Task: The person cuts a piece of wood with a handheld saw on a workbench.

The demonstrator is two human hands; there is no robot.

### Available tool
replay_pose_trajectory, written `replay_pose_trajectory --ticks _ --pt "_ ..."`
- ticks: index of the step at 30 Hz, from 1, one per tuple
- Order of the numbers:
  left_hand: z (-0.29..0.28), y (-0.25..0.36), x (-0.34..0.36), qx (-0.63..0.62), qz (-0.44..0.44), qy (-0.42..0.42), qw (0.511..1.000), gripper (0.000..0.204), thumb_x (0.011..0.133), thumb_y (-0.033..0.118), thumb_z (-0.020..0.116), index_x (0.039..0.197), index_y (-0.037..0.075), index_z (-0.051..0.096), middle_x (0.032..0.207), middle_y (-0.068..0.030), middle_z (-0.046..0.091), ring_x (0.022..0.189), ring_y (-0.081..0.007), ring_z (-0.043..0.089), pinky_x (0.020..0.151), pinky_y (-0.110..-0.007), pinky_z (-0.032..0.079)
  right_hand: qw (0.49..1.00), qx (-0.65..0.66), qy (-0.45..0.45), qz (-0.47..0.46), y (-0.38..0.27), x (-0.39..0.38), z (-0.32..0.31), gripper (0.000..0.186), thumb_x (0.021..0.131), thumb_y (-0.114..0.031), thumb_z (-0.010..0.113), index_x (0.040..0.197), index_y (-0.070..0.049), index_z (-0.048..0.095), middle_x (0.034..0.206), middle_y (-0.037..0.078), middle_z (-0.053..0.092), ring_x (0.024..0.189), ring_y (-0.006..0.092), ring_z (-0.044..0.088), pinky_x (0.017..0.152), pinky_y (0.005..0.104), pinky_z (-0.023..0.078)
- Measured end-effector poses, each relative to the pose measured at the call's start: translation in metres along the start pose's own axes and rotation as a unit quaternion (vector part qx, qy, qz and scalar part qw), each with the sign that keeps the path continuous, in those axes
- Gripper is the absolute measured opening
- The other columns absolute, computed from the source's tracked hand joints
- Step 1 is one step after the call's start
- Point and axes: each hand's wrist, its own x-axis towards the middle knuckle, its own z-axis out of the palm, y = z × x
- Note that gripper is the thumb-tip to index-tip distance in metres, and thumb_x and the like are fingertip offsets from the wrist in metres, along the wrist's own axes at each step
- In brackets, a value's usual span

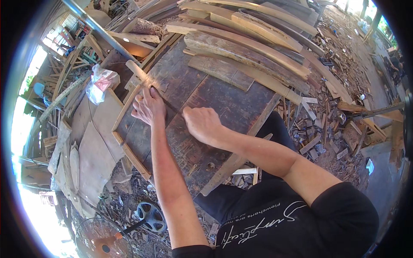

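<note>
A thin dark strip [173,107], like a file or narrow blade, runs slantwise between my two hands over a dark, worn wooden tabletop [193,148]. My right hand [203,124] is closed like a fist at its near end; any handle is hidden inside the fingers. At the far end, my left hand [149,107] has bent fingers closed at the strip, beside the table's left edge. Just beyond my left hand lies a pale, sunlit wooden piece [137,70]. Its contact with the strip cannot be made out.
Long rough boards [241,51] are stacked along the table's far side. A metal pole [99,30] slants in from the upper left, near a clear plastic bag [100,84]. Lower left stands a fan [104,241]. Wood scraps [316,135] litter the ground at right.
</note>
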Motion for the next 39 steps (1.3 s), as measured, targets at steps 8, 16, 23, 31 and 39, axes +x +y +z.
replay_pose_trajectory --ticks 8,16,23,31,39 --pt "0.006 -0.001 -0.002 -0.002 0.017 0.022 1.0 0.026 0.094 0.04 0.05 0.101 0.017 0.062 0.102 -0.0112 0.062 0.105 -0.0304 0.055 0.085 -0.049 0.034 1.0 0.025 0.005 0.001 0.008 -0.002 0.001 0.017 0.089 -0.013 0.051 0.084 0.001 0.058 0.076 0.022 0.066 0.075 0.0398 0.066 0.067 0.0484 0.051" --pt "0.003 -0.004 -0.003 -0.025 0.046 0.035 0.998 0.027 0.094 0.04 0.049 0.102 0.019 0.064 0.104 -0.0131 0.062 0.103 -0.0319 0.056 0.088 -0.049 0.033 0.999 0.025 0.026 -0.004 0.009 0.012 0.003 0.018 0.09 -0.014 0.05 0.081 0.0 0.058 0.073 0.022 0.065 0.071 0.0394 0.066 0.062 0.0489 0.051" --pt "-0.002 -0.001 -0.008 -0.03 0.026 0.018 0.999 0.027 0.095 0.039 0.046 0.1 0.018 0.064 0.103 -0.0128 0.061 0.098 -0.0312 0.056 0.086 -0.047 0.033 0.999 -0.018 0.02 -0.018 -0.005 0.054 0.02 0.017 0.088 -0.014 0.05 0.084 -0.002 0.062 0.079 0.02 0.068 0.077 0.0361 0.068 0.069 0.0467 0.052" --pt "-0.006 0.006 -0.008 -0.055 0.042 0.028 0.997 0.024 0.094 0.037 0.05 0.099 0.017 0.063 0.098 -0.0121 0.06 0.098 -0.0306 0.055 0.086 -0.048 0.033 0.999 -0.044 0.014 0.0 0.003 0.072 0.008 0.018 0.088 -0.014 0.049 0.087 -0.003 0.063 0.084 0.02 0.069 0.082 0.0357 0.069 0.075 0.0463 0.052" --pt "-0.009 -0.006 -0.008 -0.082 -0.007 0.055 0.995 0.021 0.092 0.033 0.053 0.096 0.016 0.064 0.096 -0.012 0.059 0.096 -0.0303 0.054 0.086 -0.047 0.033 0.997 -0.071 -0.028 -0.018 -0.008 0.038 0.001 0.022 0.093 -0.02 0.049 0.085 -0.003 0.062 0.076 0.021 0.067 0.074 0.0379 0.068 0.068 0.048 0.053"
